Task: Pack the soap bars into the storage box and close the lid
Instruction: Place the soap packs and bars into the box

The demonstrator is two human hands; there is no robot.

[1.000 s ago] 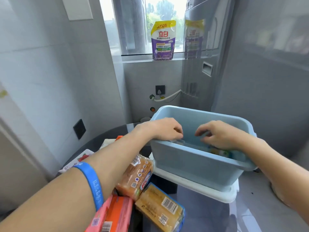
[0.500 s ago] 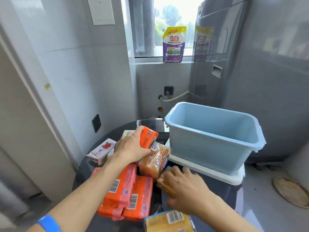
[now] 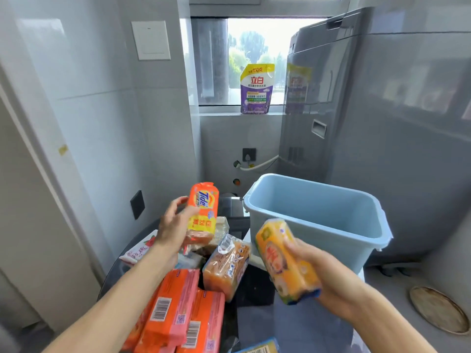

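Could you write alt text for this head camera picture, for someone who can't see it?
A person lifts two wrapped soap bars above a cluttered table: an orange bar in the left hand and a yellow bar in the right hand. A light blue storage box stands open just behind, with more soap packs lying below.

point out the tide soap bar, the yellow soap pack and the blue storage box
Tide soap bar (image 3: pixel 204 207): head view, on its printed front.
yellow soap pack (image 3: pixel 280 261): head view, on its wrapper face.
blue storage box (image 3: pixel 313 231): head view, on its near outer wall.
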